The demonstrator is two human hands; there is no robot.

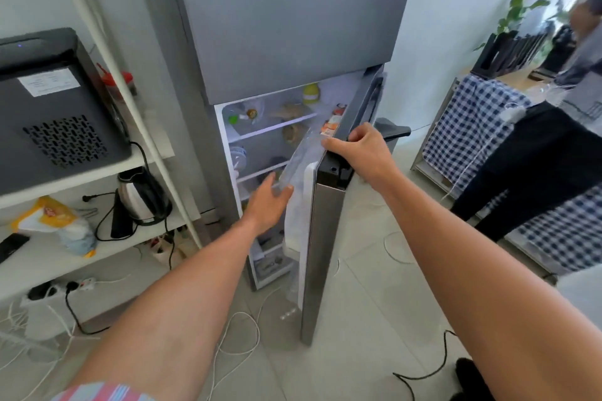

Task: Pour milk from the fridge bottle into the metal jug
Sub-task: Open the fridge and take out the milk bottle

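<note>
I have my right hand [356, 148] curled over the top edge of the tall grey steel fridge's lower door [325, 238], fingers hooked on its dark corner cap, holding the door partly open. My left hand [268, 202] reaches into the gap with fingers loosely extended and holding nothing, its fingertips just at the clear plastic door shelf [294, 163] on the inside of the door. I cannot make out the milk bottle with any certainty: the white shape low in the door rack [294, 221], just beside my left hand, may be it, but blur and the door edge hide too much to say. The metal jug is not in view at all. On the white interior shelves [273, 127] I see only a yellowish jar [310, 93] and some small items. To do this step well, I judge the door should swing wider first, so the rack is fully exposed and my left wrist is not squeezed between door and cabinet. Then I would wrap the bottle's body, lift straight up to clear the rack lip, and keep it upright on the way out.
</note>
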